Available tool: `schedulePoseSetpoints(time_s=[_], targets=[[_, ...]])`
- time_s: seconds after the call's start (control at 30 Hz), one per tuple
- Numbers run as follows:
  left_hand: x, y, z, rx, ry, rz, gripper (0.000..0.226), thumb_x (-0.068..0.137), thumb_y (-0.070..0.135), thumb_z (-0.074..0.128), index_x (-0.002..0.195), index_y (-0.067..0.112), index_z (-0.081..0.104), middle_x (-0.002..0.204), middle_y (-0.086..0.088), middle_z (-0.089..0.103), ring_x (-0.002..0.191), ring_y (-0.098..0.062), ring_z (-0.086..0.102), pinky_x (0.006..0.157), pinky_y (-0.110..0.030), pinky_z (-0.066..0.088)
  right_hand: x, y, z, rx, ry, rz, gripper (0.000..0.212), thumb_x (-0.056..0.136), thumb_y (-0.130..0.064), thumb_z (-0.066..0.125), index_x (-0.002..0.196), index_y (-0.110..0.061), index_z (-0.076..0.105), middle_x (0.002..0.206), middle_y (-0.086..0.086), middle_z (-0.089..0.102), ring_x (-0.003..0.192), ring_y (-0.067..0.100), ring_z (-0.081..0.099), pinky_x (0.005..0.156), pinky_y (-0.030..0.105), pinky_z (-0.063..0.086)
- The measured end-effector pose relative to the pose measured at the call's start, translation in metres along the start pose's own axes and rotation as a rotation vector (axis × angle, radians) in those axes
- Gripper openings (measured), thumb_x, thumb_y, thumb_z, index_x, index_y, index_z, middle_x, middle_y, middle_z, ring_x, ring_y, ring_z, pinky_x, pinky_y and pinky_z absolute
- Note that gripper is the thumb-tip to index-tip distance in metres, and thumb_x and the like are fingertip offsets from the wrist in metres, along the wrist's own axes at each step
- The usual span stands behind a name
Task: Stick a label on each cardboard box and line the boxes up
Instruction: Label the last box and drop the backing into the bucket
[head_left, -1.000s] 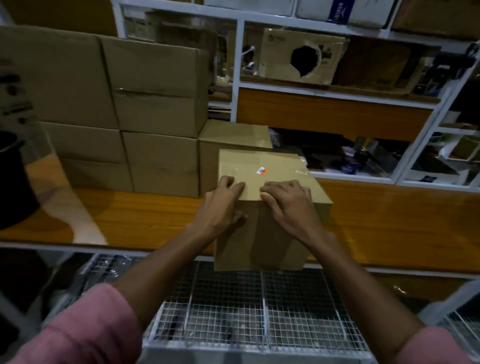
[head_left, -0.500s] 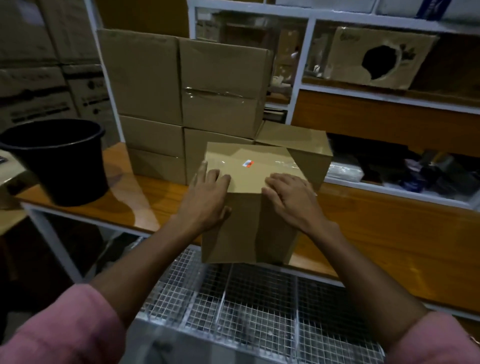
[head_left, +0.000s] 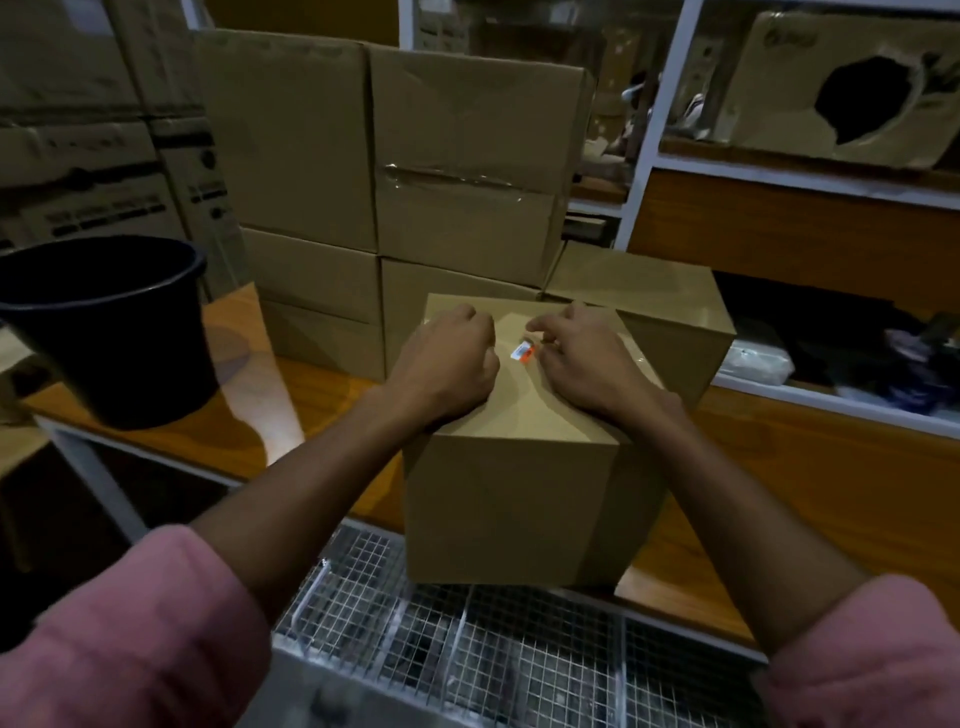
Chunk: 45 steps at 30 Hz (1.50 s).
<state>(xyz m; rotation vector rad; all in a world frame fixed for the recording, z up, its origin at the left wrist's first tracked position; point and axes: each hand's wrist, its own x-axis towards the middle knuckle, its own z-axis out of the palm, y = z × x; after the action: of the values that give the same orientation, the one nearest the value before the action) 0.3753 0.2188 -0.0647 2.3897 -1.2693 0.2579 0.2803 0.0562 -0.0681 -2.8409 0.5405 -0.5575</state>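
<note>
A plain cardboard box (head_left: 509, 499) stands on the front edge of the wooden bench (head_left: 831, 478), one corner turned toward me. A small white and orange label (head_left: 521, 354) lies on the box's taped top. My left hand (head_left: 447, 364) rests on the top just left of the label, fingers curled into a fist and holding nothing. My right hand (head_left: 582, 364) lies on the top to the right, its curled fingertips and thumb pinching the label's right end. A second low box (head_left: 670, 312) sits right behind, touching the first.
Larger cardboard boxes (head_left: 467, 156) are stacked at the back of the bench. A black bucket (head_left: 104, 322) stands at the bench's left end. White shelving (head_left: 644, 156) with clutter rises behind on the right. A wire mesh rack (head_left: 467, 649) lies below the bench front.
Both hands slid from the near edge of the box top toward its middle and curled up beside the label. My view came closer to the box.
</note>
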Motion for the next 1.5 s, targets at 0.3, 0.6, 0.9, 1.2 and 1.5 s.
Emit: schedulePoseSetpoints(time_s=[0.3, 0.6, 0.9, 1.2, 1.5], targets=[[0.008, -0.014, 0.014, -0.020, -0.002, 0.052, 0.033, 0.101, 0.025, 0.042, 0.120, 0.012, 0.065, 0.120, -0.006, 0.064, 0.109, -0.023, 0.057, 0.089, -0.038, 0.049, 0.002, 0.004, 0.003, 0.120, 0.089, -0.123, 0.025, 0.098, -0.018, 0.057, 0.119, -0.024, 0.071, 0.105, 0.001, 0.053, 0.095, 0.014, 0.050, 0.078, 0.024, 0.038], [-0.011, -0.012, 0.001, 0.053, -0.166, 0.110, 0.052, 0.101, 0.056, 0.032, 0.126, 0.020, 0.059, 0.138, -0.006, 0.058, 0.122, -0.024, 0.054, 0.092, -0.036, 0.044, -0.002, 0.003, -0.012, 0.177, -0.048, -0.137, 0.020, 0.089, -0.041, 0.073, 0.106, -0.031, 0.077, 0.101, -0.008, 0.064, 0.092, 0.005, 0.056, 0.078, 0.028, 0.048], [-0.023, -0.014, 0.003, 0.118, -0.301, 0.147, 0.087, 0.095, 0.073, 0.010, 0.161, 0.016, 0.010, 0.170, -0.004, 0.002, 0.156, -0.017, -0.003, 0.126, -0.044, 0.001, 0.000, -0.002, -0.012, 0.158, -0.010, -0.081, 0.014, 0.088, -0.037, 0.076, 0.101, -0.031, 0.080, 0.098, -0.011, 0.066, 0.087, 0.001, 0.058, 0.071, 0.022, 0.042], [-0.023, -0.015, 0.004, 0.084, -0.252, 0.147, 0.069, 0.104, 0.053, 0.020, 0.160, 0.014, 0.017, 0.169, -0.006, 0.012, 0.156, -0.019, 0.005, 0.126, -0.044, 0.006, -0.003, -0.005, -0.012, 0.107, 0.013, -0.083, 0.016, 0.094, -0.031, 0.069, 0.106, -0.025, 0.078, 0.100, -0.006, 0.067, 0.091, 0.007, 0.057, 0.080, 0.030, 0.050], [-0.023, -0.015, 0.003, 0.048, -0.212, 0.150, 0.065, 0.104, 0.047, 0.025, 0.158, 0.011, 0.025, 0.167, -0.008, 0.020, 0.155, -0.021, 0.011, 0.126, -0.044, 0.009, 0.000, -0.013, -0.018, -0.001, 0.003, -0.150, 0.016, 0.091, -0.026, 0.074, 0.104, -0.019, 0.080, 0.094, 0.001, 0.072, 0.083, 0.012, 0.064, 0.076, 0.030, 0.052]])
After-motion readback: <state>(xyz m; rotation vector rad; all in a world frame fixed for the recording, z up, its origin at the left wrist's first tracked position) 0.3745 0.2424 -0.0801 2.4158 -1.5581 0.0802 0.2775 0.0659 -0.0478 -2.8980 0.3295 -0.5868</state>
